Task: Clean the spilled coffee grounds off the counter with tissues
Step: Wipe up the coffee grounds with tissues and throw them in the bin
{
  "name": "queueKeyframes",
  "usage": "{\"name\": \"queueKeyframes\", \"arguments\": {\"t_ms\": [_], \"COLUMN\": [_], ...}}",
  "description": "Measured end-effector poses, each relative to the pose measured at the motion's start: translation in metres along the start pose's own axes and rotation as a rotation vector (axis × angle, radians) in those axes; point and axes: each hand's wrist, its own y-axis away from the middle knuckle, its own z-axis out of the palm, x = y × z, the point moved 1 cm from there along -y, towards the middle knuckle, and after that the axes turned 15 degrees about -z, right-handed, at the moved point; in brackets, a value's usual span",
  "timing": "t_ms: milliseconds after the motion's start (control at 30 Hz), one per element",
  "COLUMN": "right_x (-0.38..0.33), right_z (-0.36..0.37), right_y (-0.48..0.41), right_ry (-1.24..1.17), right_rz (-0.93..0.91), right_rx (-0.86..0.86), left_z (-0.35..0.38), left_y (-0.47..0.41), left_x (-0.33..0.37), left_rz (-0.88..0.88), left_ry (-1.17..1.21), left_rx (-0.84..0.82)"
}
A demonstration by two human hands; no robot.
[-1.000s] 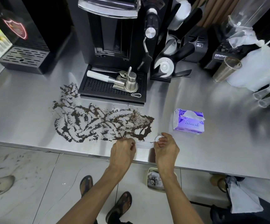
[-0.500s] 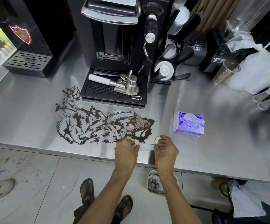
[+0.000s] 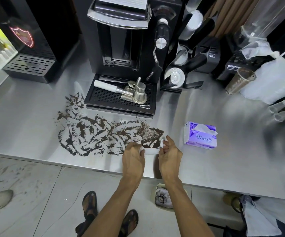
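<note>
**Tissue at the spill's right edge**

Left hand (image 3: 134,157) & right hand (image 3: 170,155) each pinch an end of the white paper tissue (image 3: 151,151), at the right edge of the dark brown coffee grounds (image 3: 94,134) on the brushed steel counter (image 3: 223,159). Keep it flat, sweep inward w/ light pressure (loose grounds prob. scatter).

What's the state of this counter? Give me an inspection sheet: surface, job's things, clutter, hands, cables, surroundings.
Surface: steel counter, coffee grounds smeared across it in front of the espresso machine.
Job's things: white tissue held at the spill's right edge; purple tissue pack to its right, one sheet sticking out.
Clutter: portafilter on the drip tray; metal cup and plastic bags at the back right.
Hands: left hand and right hand each pinch an end of the tissue.
Cables: nothing seen.
Surroundings: stained tile floor; small container on it below the counter edge.
</note>
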Motion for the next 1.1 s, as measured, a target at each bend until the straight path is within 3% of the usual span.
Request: {"name": "queueKeyframes", "arguments": {"t_ms": [400, 900, 1100], "right_x": [0.013, 0.012, 0.011], "right_z": [0.009, -0.004, -0.007], "right_y": [-0.021, -0.035, -0.039], "right_ry": [-0.058, -0.143, -0.159], "right_rz": [-0.106, -0.254, -0.319], "right_rx": [-0.192, -0.388, -0.449], "left_z": [-0.001, -0.010, -0.010], "left_y": [-0.023, -0.049, -0.060], "left_x": [0.005, 0.004, 0.003], "left_rz": [0.285, 0.649, 0.719], "left_ry": [-0.226, -0.361, -0.389], "left_rx": [-0.013, -0.161, -0.216]}}
